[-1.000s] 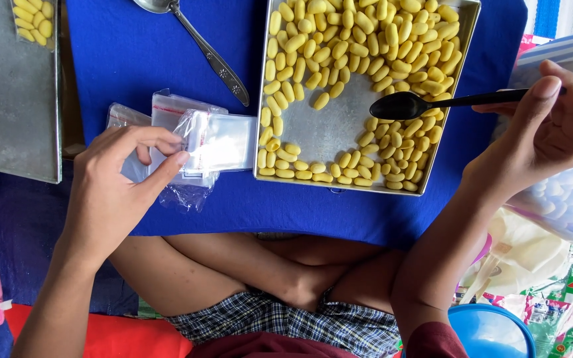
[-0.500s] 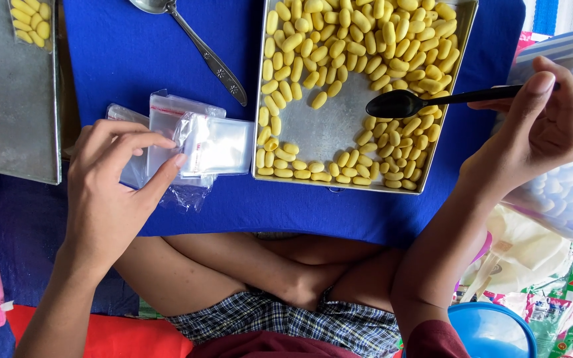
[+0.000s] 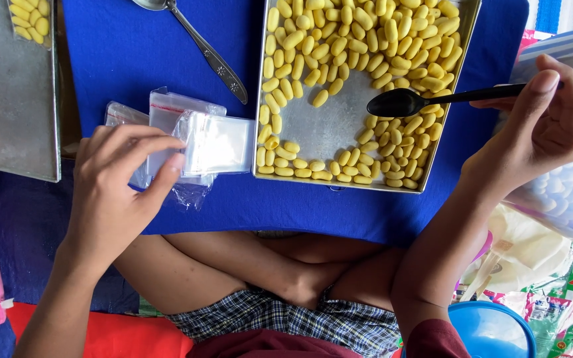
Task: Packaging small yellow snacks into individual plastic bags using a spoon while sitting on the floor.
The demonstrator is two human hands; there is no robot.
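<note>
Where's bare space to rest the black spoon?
Bare metal shows mid-tray, ringed by yellow capsules. Blue cloth lies open left of the metal spoon, and in front of the tray. The bags under the left hand are crowded.

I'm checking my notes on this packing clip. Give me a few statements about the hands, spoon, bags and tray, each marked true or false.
1. The right hand holds a black spoon over the metal tray. True.
2. The left hand touches a pile of small clear bags. True.
3. The black spoon is heaped with yellow capsules. False: its bowl looks empty.
4. The silver spoon lies inside the tray. False: it lies on the blue cloth, left of the tray.
5. The tray's middle shows bare metal. True.
</note>
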